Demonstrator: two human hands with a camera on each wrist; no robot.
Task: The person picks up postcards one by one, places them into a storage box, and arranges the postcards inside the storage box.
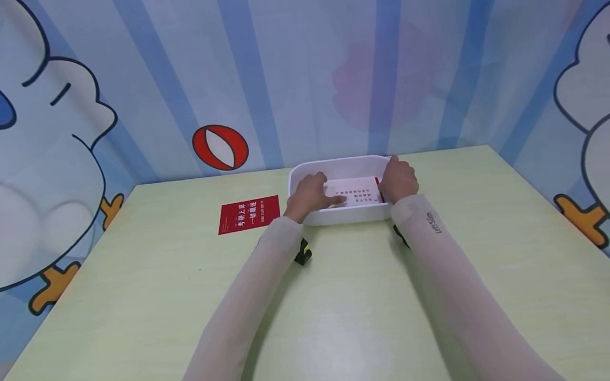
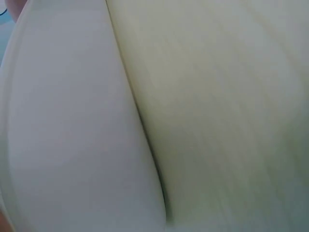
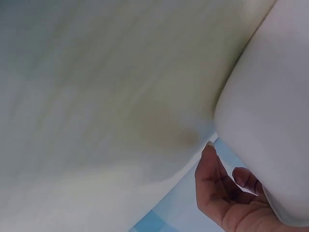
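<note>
Near the tabletop's far edge, a white bin holds a card, long axis left to right. Left hand rests loosely spread fingers on the card's left end. Right hand curls over the bin's right rim at the card's other end. A red card lies left of the bin.
</note>
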